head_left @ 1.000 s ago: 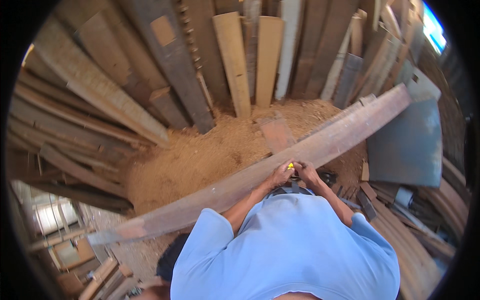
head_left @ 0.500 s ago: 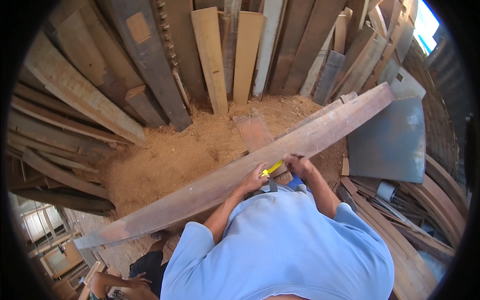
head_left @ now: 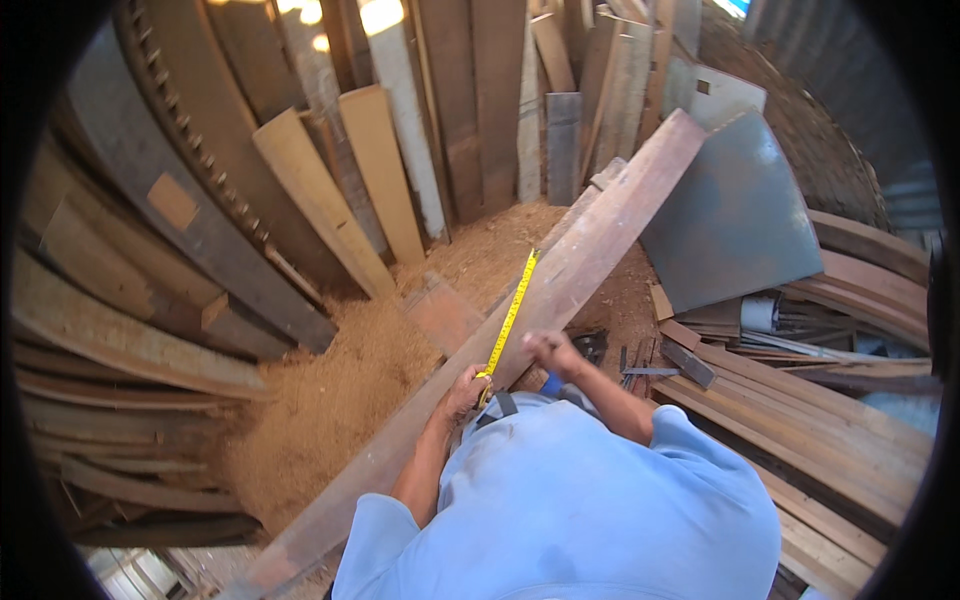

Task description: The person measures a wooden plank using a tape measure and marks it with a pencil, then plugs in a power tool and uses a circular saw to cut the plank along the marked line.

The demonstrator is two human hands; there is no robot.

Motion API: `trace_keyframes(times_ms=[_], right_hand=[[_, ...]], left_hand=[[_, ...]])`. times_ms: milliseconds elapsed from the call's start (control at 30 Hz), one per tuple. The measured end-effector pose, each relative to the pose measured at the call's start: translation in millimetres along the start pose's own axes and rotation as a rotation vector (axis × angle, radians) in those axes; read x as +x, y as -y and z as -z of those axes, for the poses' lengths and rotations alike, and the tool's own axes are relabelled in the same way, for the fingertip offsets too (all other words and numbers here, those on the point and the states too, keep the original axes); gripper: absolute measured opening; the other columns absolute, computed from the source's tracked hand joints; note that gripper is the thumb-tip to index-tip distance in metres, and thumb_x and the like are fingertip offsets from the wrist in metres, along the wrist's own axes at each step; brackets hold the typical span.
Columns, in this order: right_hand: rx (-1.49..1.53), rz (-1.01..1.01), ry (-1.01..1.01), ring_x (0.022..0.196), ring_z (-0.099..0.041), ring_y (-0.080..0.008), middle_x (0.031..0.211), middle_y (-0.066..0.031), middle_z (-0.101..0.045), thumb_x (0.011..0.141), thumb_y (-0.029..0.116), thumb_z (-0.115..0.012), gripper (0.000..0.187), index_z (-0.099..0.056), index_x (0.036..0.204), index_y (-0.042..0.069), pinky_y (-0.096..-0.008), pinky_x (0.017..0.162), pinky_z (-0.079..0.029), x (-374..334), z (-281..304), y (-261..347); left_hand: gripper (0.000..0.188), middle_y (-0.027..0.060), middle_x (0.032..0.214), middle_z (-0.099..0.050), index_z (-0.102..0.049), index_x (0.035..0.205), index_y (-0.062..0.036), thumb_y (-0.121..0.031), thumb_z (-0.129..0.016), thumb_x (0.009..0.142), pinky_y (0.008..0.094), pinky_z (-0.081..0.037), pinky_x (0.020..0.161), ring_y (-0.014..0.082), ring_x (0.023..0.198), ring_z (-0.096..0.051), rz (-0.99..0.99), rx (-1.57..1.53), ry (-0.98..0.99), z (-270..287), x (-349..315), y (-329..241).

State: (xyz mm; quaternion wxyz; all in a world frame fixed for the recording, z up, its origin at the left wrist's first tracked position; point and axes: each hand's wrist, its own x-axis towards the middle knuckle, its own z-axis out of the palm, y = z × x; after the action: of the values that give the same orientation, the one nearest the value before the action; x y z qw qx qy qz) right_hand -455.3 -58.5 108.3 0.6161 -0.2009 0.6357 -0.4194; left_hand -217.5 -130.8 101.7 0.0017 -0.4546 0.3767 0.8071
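A long brown wooden plank (head_left: pixel 590 250) runs diagonally from lower left to upper right in front of me. My left hand (head_left: pixel 462 392) grips the case of a yellow tape measure (head_left: pixel 510 318) at the plank's near edge. Its yellow blade is pulled out and lies along the plank's left edge, pointing up and away. My right hand (head_left: pixel 550 350) rests on the plank just right of the blade, fingers curled, holding nothing that I can see. My light blue shirt fills the lower frame.
Many boards (head_left: pixel 380 170) lean upright against the far wall. Sawdust (head_left: pixel 340 390) covers the ground at left. A grey metal sheet (head_left: pixel 735 215) leans at right, with stacked planks (head_left: pixel 820 410) below it. A short reddish board (head_left: pixel 440 315) lies on the sawdust.
The yellow tape blade has been pulled out much farther along the plank. My right hand has let go of the blade and rests on the plank. My view has swung left.
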Motion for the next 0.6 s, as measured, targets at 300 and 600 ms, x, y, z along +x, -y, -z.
trace_keyframes(times_ms=[300, 600], right_hand=[[-0.276, 0.216, 0.057, 0.068, -0.054, -0.0104, 0.072, -0.0008, -0.061, 0.095, 0.024, -0.061, 0.029, -0.069, 0.100, -0.003, -0.0274, 0.059, -0.043, 25, -2, 17], [0.407, 0.328, -0.552, 0.051, -0.043, -0.0058, 0.061, 0.0063, -0.048, 0.095, 0.020, -0.059, 0.028, -0.056, 0.068, 0.014, -0.0245, 0.045, -0.033, 104, 158, 71]], left_hand=[[0.042, 0.0039, 0.090, -0.059, -0.049, 0.129, -0.0009, -0.021, -0.058, 0.093, 0.0271, -0.047, 0.068, 0.0113, 0.077, -0.056, -0.137, 0.179, -0.006, -21, 25, -20], [0.037, 0.0016, 0.092, -0.061, -0.059, 0.123, -0.0031, -0.021, -0.062, 0.091, 0.0259, -0.046, 0.067, 0.0091, 0.077, -0.054, 0.087, 0.394, -0.032, 36, -36, 0]])
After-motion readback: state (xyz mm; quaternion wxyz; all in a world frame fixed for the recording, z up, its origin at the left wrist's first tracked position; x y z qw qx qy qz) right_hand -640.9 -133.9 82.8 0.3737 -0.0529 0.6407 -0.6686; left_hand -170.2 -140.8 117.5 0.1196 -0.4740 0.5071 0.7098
